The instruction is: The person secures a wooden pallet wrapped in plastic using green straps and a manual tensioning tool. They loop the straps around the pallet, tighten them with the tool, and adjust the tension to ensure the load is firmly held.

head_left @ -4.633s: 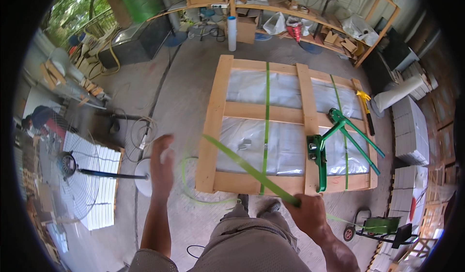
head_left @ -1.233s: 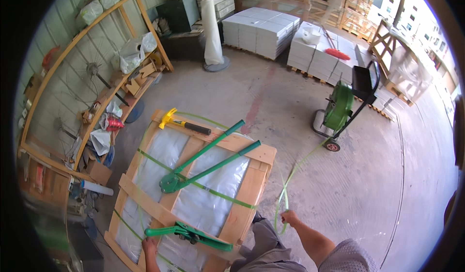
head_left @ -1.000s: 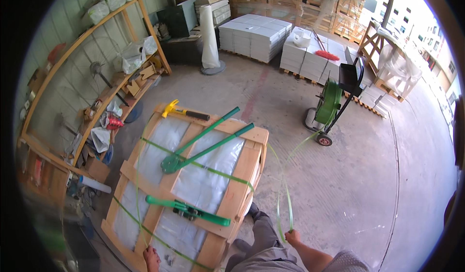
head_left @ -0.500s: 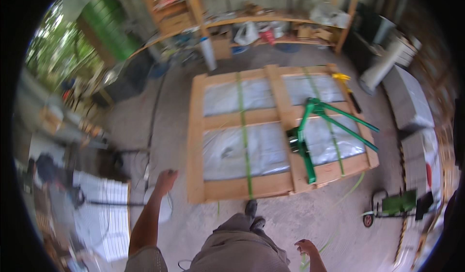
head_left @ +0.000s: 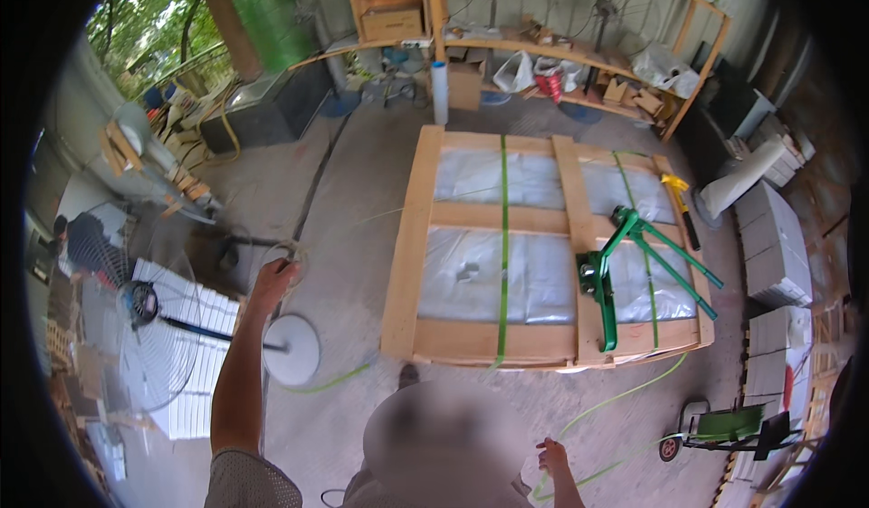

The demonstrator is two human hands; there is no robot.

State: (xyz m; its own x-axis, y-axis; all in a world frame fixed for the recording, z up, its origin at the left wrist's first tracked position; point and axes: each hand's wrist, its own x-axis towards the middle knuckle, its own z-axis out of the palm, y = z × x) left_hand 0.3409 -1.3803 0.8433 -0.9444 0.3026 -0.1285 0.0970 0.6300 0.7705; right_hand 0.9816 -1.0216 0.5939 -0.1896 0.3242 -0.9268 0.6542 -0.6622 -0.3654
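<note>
A wooden-framed crate (head_left: 403,264) lies on the floor ahead, its panels covered in clear plastic. Two green straps (head_left: 504,237) run across it. On its right half rests a green long-handled strapping tool (head_left: 608,304), with a yellow-and-black hammer (head_left: 690,223) at the right edge. My left hand (head_left: 274,282) is raised left of the crate, fingers closed by a pale loop; what they grip is unclear. Low at the right, my right hand (head_left: 552,456) hangs with loosely bent fingers apart, near a loose green strap (head_left: 625,406) on the floor.
A standing fan (head_left: 140,304) with a round white base (head_left: 291,350) is at the left; a person (head_left: 95,244) is behind it. A wheeled strap cart (head_left: 729,425) stands at the right, below stacked white boxes (head_left: 769,246). A wooden shelf (head_left: 534,48) lines the back.
The view has swung left, so the crate sits further right. My left hand is higher relative to my body, and a pale loop shows beside it. The tool and hammer remain on the crate.
</note>
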